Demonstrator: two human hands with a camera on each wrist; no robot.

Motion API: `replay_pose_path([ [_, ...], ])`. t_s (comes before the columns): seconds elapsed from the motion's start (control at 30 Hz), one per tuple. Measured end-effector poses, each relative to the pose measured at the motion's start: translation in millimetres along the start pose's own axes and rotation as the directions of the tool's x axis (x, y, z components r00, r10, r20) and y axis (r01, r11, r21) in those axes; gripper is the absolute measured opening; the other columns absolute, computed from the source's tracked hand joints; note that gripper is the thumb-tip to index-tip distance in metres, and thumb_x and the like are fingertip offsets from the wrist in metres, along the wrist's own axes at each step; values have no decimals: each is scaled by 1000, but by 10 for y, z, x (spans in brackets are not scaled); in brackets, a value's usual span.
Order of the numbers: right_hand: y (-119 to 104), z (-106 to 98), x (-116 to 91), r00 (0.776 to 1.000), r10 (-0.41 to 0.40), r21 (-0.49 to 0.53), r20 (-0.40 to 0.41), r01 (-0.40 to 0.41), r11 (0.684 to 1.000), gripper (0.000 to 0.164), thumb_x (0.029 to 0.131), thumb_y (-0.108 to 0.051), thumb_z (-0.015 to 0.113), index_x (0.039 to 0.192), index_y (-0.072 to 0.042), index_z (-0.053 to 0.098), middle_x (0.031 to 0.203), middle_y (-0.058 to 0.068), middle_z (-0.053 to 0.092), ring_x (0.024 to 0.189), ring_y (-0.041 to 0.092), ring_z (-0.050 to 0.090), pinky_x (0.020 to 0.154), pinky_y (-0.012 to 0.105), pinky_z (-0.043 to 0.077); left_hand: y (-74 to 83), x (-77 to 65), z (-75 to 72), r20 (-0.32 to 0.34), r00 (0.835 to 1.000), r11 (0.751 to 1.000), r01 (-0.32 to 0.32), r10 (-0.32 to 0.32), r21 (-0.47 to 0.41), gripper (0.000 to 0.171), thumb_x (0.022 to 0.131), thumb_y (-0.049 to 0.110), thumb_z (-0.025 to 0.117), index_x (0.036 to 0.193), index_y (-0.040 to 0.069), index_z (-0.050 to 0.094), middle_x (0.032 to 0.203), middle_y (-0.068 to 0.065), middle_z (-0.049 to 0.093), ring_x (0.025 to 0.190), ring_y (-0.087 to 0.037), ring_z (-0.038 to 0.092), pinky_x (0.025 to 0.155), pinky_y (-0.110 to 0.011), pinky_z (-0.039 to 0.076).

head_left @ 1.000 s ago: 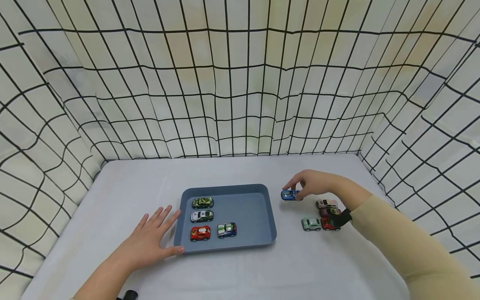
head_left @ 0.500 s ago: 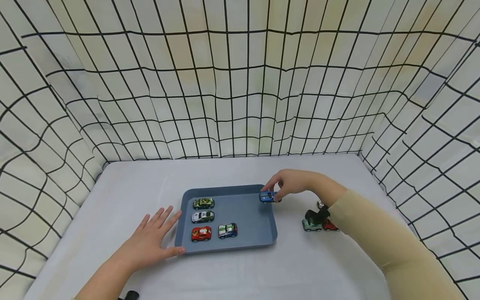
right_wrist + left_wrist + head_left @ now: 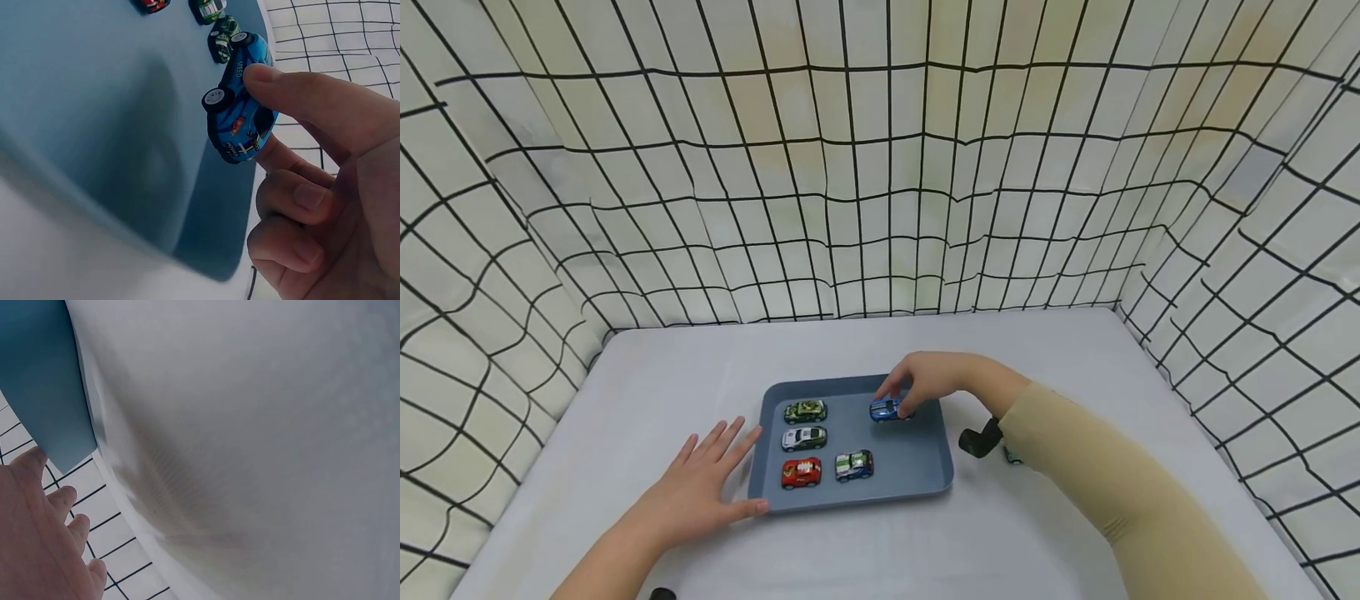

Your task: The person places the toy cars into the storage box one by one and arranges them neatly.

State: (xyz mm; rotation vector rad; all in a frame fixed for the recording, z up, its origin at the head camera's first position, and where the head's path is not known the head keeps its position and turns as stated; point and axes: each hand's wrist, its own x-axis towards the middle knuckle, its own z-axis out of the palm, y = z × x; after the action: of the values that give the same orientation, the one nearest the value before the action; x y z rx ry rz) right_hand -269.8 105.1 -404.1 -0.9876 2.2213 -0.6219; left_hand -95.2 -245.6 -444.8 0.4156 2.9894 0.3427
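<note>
My right hand (image 3: 931, 377) pinches a blue toy car (image 3: 240, 106) between thumb and fingers, holding it above the back right part of the blue-grey tray (image 3: 910, 467). Fingers spread, my left hand (image 3: 696, 483) lies at the tray's left edge, its thumb by the front left corner. Inside the tray, a green camouflage toy car (image 3: 805, 411), a white toy car (image 3: 804, 438) and a red toy car (image 3: 801, 472) form a column on the left. To the right of the red one stands a white, green and blue toy car (image 3: 853, 466).
A pale green toy car (image 3: 1013, 456) shows partly on the white tablecloth (image 3: 880, 550) right of the tray, mostly behind the right sleeve (image 3: 1075, 467). A black wrist device (image 3: 981, 438) hangs below that wrist. Walls of white cloth with a black grid (image 3: 865, 167) enclose the table.
My right hand has carried the blue toy car leftward, from the cloth right of the tray to over the tray. The left hand has stayed put.
</note>
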Motion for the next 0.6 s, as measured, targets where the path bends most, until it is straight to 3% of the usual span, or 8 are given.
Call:
replay_pose_path([
  [0.23, -113, 114, 254, 998, -43, -20, 38, 44, 999, 39, 86, -19, 77, 124, -29, 71, 99, -9, 65, 87, 13, 60, 72, 27, 48, -13, -21, -5, 7, 1000, 1000, -1, 1, -6, 106, 74, 82, 59, 156, 18, 34, 160, -18, 26, 146, -44, 20, 115, -67, 13],
  [0.6, -214, 257, 459, 999, -17, -39, 45, 19, 999, 38, 85, -18, 78, 123, -24, 72, 101, -10, 64, 93, 8, 58, 79, 24, 49, -1, -5, -7, 2, 1000, 1000, -8, 8, -10, 106, 74, 81, 60, 155, 19, 35, 160, -18, 27, 147, -44, 20, 115, -66, 12],
])
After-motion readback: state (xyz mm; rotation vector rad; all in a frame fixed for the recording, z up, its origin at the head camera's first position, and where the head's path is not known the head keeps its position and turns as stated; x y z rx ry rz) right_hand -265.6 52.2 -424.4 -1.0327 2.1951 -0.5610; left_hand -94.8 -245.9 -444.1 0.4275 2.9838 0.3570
